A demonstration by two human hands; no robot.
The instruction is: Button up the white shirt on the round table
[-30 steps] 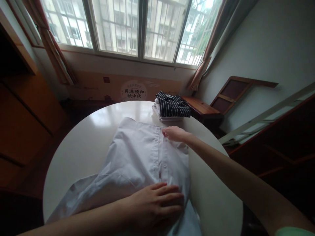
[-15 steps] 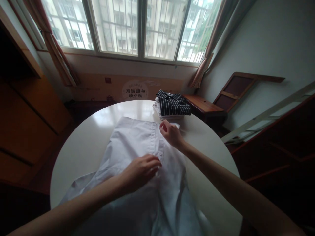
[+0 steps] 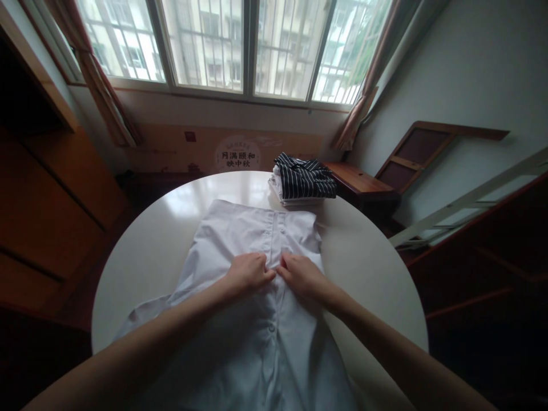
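Observation:
A white button-up shirt (image 3: 231, 234) lies spread on the round white table (image 3: 132, 257), its hem toward the window and its button front running down the middle. My left hand (image 3: 250, 269) is closed on the left edge of the button front, about halfway along the visible shirt. Close beside it, my right hand (image 3: 299, 273) pinches the opposite edge of the front. The two thumbs nearly meet over the opening. Fabric around the fingers is slightly gathered. A button shows nearer to me, below the hands.
At the table's far right edge sits a stack of folded clothes (image 3: 303, 180), a black striped one on top of white ones. Behind it stands a wooden bench (image 3: 359, 180). A wooden cabinet (image 3: 55, 211) is at the left, and a barred window (image 3: 205, 45) lies ahead.
My right hand has moved from the hem down the button front toward me. My left hand has lifted off the flat cloth, moved away from me and closed on the front's edge.

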